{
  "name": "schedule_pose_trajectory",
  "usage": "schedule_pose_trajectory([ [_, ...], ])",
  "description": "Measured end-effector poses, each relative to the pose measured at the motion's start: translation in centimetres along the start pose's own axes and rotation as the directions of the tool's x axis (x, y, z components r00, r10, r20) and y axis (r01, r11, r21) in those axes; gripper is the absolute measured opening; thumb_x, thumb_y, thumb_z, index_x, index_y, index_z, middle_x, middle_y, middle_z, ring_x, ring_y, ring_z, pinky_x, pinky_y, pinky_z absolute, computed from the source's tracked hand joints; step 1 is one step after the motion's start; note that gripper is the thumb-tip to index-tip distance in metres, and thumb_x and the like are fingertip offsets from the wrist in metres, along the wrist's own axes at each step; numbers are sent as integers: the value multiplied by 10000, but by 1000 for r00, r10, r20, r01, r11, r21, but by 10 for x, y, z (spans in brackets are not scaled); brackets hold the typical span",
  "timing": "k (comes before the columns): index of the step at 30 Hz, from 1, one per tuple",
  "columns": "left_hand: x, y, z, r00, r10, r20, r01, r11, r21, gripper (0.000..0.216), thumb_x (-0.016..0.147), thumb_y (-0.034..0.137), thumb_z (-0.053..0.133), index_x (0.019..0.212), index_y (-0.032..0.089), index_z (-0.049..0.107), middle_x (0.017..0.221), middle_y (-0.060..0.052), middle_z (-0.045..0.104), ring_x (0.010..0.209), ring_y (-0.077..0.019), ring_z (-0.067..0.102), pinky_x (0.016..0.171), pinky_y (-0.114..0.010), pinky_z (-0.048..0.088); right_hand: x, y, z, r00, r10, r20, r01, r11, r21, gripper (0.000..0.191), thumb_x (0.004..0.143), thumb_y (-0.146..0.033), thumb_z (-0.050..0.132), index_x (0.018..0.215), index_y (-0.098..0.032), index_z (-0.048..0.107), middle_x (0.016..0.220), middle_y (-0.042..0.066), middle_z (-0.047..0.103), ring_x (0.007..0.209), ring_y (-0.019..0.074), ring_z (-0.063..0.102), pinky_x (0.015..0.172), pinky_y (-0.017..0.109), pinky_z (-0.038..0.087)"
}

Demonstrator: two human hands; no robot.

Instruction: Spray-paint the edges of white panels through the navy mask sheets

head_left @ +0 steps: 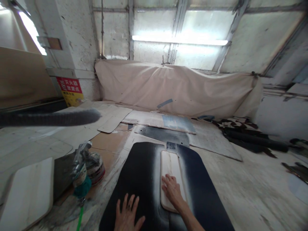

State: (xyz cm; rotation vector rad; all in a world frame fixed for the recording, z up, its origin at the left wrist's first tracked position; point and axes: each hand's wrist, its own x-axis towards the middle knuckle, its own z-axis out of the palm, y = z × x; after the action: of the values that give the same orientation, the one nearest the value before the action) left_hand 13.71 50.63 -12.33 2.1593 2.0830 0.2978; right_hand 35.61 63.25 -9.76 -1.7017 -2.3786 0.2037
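Hands apart, neither gripping. Left hand (127, 213) spread over black panel (141, 179), apparently steadying it. Right hand (172, 189) rests, fingers bent, on pale rounded board (169, 163) lying mid-panel beneath it, probably pressing it flat. Spray gun (79, 166) beyond left hand, leftward, likely parked within reach.

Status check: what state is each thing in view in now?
Left hand: open, fingers spread over the black panel.
Right hand: on the pale board, fingers bent.
Pale board: lying on the black panel.
Black panel: hazed whitish beside the pale board.
Spray gun: green hose attached.
Horizontal tube light: lit.
Beige sheet: hung, wrinkled.
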Motion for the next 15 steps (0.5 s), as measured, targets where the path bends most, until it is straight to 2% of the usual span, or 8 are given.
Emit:
schedule_pose_trajectory([
  [3,-6,16,-31,997,-67,41,70,995,-75,585,834,427,378,1372,243,241,1375,-69,421,1288,-308,314,1021,-550,264,-2,7,13,1000,-17,-26,17,1000,11,350,781,-143,496,1123,-172,563,1238,124,539,1114,303,465,815,398,457],
  [6,-20,29,-56,997,-67,45,75,978,-196,663,767,247,443,1388,193,219,1410,-63,368,1294,-242,315,1034,-419,332,-2,32,36,992,-101,-81,106,993,55,273,787,-173,477,1025,-160,609,1168,150,586,1084,295,511,834,382,467],
  [8,-35,30,-67,999,-30,-45,16,956,-292,632,774,226,427,1381,186,254,1396,-60,390,1276,-201,344,1039,-354,345,5,51,46,981,-154,-117,168,978,124,287,754,-138,458,969,-197,638,1119,151,616,1050,279,554,874,375,459],
  [10,-55,24,-73,975,-70,-211,-13,929,-370,551,819,272,390,1360,204,309,1345,-66,454,1218,-186,416,979,-318,414,14,56,41,976,-187,-115,209,951,230,283,704,-135,447,873,-216,659,1043,155,645,1003,277,591,883,379,463],
  [12,-78,11,-78,911,-192,-366,17,902,-431,477,848,341,364,1312,231,391,1243,-79,541,1089,-187,522,833,-289,504,16,35,18,964,-162,-210,223,923,313,309,684,-194,450,913,-160,654,1075,212,616,1005,324,584,893,443,454],
  [14,-100,-7,-84,820,-309,-482,56,881,-469,423,852,423,373,1217,246,494,1085,-79,622,875,-176,601,701,-268,529,8,-18,-14,931,-130,-340,277,859,431,415,718,-298,468,1078,-128,585,1170,207,563,1105,331,516,955,472,401],
  [15,-110,-17,-87,773,-351,-529,68,875,-480,400,846,464,384,1142,250,545,992,-68,648,758,-162,608,659,-259,526,1,-55,-29,932,-105,-346,283,808,517,456,728,-350,497,1135,-150,543,1181,181,562,1103,314,521,956,465,404],
])
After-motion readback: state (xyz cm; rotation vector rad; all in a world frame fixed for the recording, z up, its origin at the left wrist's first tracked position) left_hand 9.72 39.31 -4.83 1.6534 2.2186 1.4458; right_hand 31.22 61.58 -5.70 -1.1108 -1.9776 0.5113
